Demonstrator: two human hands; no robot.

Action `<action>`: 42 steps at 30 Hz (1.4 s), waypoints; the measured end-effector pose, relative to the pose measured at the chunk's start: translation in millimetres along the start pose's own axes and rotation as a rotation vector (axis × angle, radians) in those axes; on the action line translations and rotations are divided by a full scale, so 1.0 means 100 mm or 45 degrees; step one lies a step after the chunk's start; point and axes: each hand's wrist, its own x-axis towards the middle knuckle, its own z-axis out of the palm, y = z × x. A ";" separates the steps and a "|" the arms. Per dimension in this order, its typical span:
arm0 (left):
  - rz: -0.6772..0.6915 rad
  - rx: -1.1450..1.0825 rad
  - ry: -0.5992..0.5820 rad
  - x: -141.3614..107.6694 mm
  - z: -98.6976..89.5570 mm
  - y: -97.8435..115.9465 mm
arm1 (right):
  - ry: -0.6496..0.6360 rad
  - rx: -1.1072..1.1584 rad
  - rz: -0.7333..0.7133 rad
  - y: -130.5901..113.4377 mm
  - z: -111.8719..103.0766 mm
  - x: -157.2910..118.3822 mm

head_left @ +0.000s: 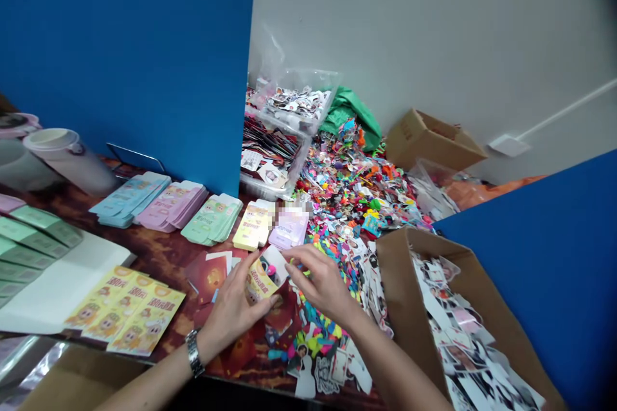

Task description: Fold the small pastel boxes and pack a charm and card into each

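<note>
Yellow printed card [261, 280] held in left hand [234, 314], right hand [321, 286] close beside, fingers [292, 255] at card's upper edge, grip unclear. Red envelopes [209, 276] beneath, steel wristwatch [194, 353] on left wrist, cardboard box of photo cards [402, 282] right.

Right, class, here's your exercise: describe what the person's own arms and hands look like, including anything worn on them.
Both forearms are bare, with no sleeves or gloves. The left hand has a silver metal link-bracelet wristwatch on its wrist. The right hand shows no watch or band.
</note>
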 end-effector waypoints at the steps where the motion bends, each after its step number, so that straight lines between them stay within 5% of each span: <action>1: 0.044 0.003 0.011 -0.01 -0.01 0.00 | 0.035 -0.003 -0.026 0.00 0.01 -0.03; 10: 0.326 -0.020 -0.062 -0.04 -0.13 0.03 | 0.211 0.003 -0.060 -0.03 0.34 -0.26; 15: 0.345 -0.007 -0.018 -0.10 -0.14 0.04 | 0.324 0.060 0.014 -0.09 0.54 -0.33; 21: 0.234 0.072 0.039 -0.15 -0.18 0.12 | 0.252 0.207 0.047 -0.18 0.49 -0.33; 29: 0.292 0.162 -0.010 -0.14 -0.21 0.17 | 0.316 0.185 0.193 -0.31 0.52 -0.29; 34: 0.292 0.382 -0.029 -0.19 -0.23 0.14 | 0.376 0.167 0.213 -0.31 0.71 -0.42; 42: 0.299 0.317 -0.057 -0.21 -0.26 0.12 | 0.530 0.183 0.274 -0.29 1.05 -0.63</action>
